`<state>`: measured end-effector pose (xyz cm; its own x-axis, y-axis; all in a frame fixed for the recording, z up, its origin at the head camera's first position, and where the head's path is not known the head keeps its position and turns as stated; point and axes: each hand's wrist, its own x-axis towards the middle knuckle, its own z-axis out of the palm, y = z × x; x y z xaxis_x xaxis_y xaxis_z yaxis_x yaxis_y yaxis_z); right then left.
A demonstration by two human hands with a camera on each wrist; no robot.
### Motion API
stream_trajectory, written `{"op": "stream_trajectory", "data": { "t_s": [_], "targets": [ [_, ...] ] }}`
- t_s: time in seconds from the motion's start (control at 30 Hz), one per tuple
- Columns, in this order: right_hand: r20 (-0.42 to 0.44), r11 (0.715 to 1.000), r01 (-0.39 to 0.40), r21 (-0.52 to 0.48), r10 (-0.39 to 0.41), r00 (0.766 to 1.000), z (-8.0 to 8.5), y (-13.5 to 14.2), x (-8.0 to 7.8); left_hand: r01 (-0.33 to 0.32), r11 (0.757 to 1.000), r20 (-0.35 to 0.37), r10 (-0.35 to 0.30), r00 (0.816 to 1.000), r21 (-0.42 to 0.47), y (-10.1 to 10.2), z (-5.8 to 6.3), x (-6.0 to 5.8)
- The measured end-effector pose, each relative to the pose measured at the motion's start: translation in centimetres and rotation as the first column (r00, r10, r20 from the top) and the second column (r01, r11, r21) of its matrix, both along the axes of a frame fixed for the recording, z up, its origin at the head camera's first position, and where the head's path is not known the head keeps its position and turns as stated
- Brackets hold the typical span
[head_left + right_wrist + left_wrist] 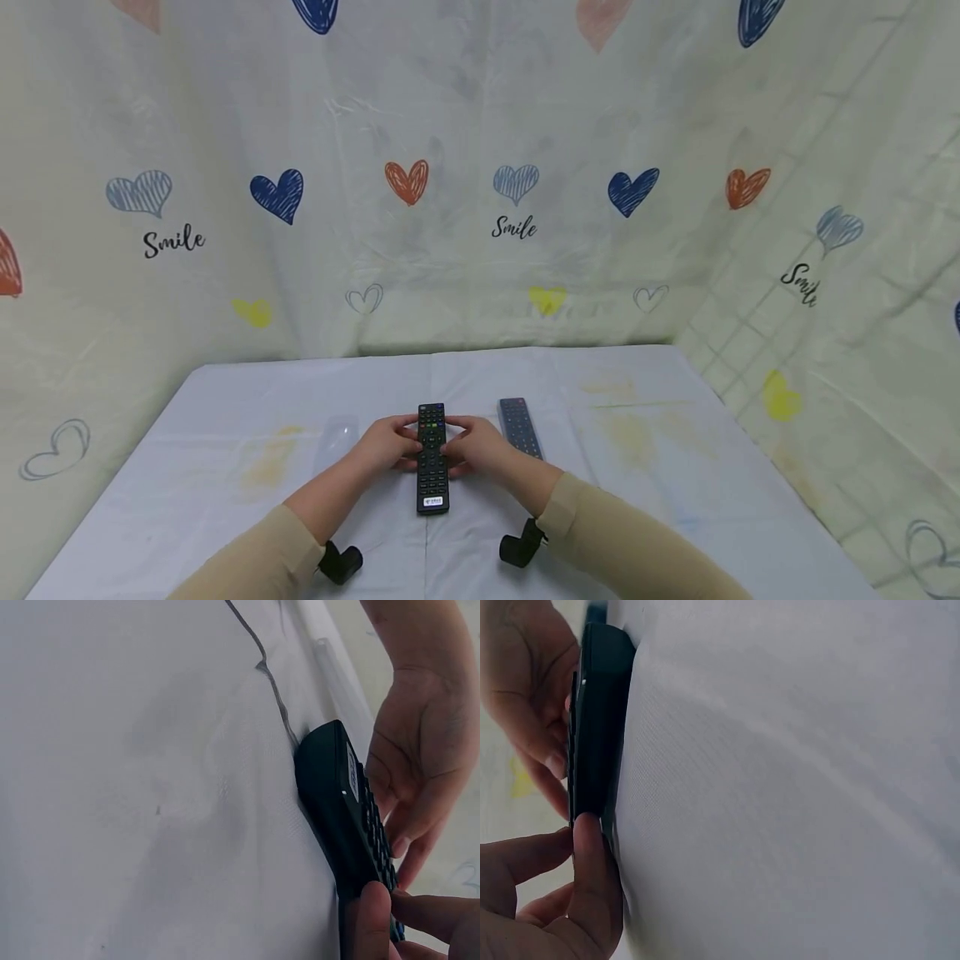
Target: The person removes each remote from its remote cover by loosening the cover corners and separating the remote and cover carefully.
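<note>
A long black remote control (432,479) with rows of buttons and a white label at its near end lies face up on the white-covered table. My left hand (384,447) holds its left edge between thumb and fingers. From the other side my right hand (480,447) grips the right edge in the same way. In the left wrist view, the left thumb (589,840) presses the side of the remote (604,720). The right wrist view shows the right thumb (373,915) against the opposite side, with the remote's label end (330,765) resting on the cloth.
A second, grey remote control (519,425) lies just beyond my right wrist, partly hidden by it. Left of my left hand is a clear, see-through plastic item (337,440). A curtain (457,267) printed with hearts hangs behind the table (622,492).
</note>
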<state>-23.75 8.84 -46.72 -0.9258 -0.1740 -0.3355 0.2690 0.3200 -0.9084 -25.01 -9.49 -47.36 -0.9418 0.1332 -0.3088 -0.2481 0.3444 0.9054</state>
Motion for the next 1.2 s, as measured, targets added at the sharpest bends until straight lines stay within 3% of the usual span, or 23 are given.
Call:
{"op": "stream_trajectory", "data": {
  "t_s": [0.27, 0.5, 0.83, 1.03, 1.2],
  "targets": [
    [0.039, 0.996, -0.003, 0.089, -0.001, 0.999, 0.0, -0.1, -0.4, 0.032, 0.997, 0.02, -0.031, 0.999, -0.066, 0.4, 0.3, -0.2],
    [0.047, 0.996, 0.005, 0.088, -0.01, 0.999, 0.2, 0.1, -0.4, 0.044, 0.993, 0.019, -0.043, 0.999, -0.105, 0.4, 0.6, -0.1],
    [-0.125, 0.994, -0.004, 0.11, 0.018, 0.992, 2.4, 1.9, 0.5, 0.008, 0.997, -0.12, -0.017, 0.993, -0.076, 0.3, 2.2, 0.2],
    [-0.182, 0.997, -0.033, 0.068, 0.045, 0.982, 4.1, 4.5, 0.7, 0.065, 0.996, -0.164, -0.075, 0.984, -0.066, 1.2, 3.6, 1.4],
    [-0.218, 0.997, -0.014, 0.073, 0.03, 0.975, 4.8, 7.6, 1.2, 0.117, 0.993, -0.168, -0.116, 0.979, -0.006, 2.2, 4.0, 2.2]
  ]
}}
